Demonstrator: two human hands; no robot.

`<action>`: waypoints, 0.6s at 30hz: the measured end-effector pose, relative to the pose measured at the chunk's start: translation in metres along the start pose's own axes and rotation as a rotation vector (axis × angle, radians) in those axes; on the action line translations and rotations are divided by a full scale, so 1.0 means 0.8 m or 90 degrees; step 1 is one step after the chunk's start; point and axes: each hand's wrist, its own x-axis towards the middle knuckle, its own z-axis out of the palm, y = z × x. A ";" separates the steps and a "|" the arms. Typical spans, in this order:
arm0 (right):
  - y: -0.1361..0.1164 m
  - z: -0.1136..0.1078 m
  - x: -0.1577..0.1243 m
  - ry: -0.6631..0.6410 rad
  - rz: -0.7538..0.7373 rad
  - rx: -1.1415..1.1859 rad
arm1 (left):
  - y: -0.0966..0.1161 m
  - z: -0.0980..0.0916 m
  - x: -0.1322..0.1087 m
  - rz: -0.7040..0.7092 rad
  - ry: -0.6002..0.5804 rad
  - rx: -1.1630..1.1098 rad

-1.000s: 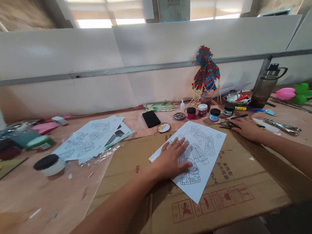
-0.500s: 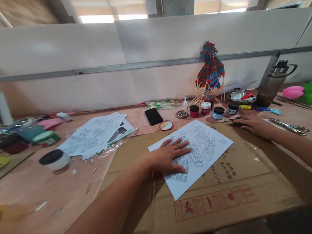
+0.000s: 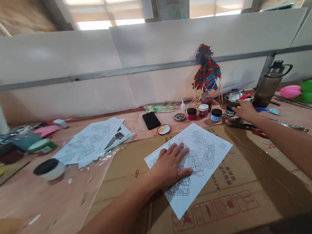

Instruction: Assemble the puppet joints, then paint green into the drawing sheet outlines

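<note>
My left hand (image 3: 171, 164) lies flat with fingers spread on a white sheet printed with line drawings (image 3: 204, 156), which rests on a flattened cardboard box (image 3: 235, 194). My right hand (image 3: 244, 110) reaches far right toward a row of small paint jars (image 3: 215, 114) and a yellow marker (image 3: 238, 107); its fingers point away and I cannot see whether they hold anything. Dark pens or tools (image 3: 242, 125) lie on the cardboard just below that hand.
More printed sheets (image 3: 89, 141) and a craft knife lie left of centre, by a white tub with a black lid (image 3: 48, 168). A black phone (image 3: 150, 120), a colourful puppet on sticks (image 3: 206, 71), a dark water bottle (image 3: 269, 86) and scissors (image 3: 289, 125) stand along the back and right.
My right hand lifted off the dark tools and moved farther back toward the jars and yellow marker. My left hand stayed on the sheet, which shifted slightly.
</note>
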 end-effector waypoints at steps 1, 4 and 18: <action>-0.004 0.004 0.005 -0.006 0.014 -0.006 | 0.005 -0.001 -0.002 -0.013 0.011 0.004; -0.014 0.016 0.016 -0.023 0.033 -0.017 | 0.015 -0.003 -0.003 -0.045 0.058 0.021; -0.019 0.015 0.025 -0.031 0.126 -0.011 | 0.020 -0.014 0.004 -0.128 0.112 0.022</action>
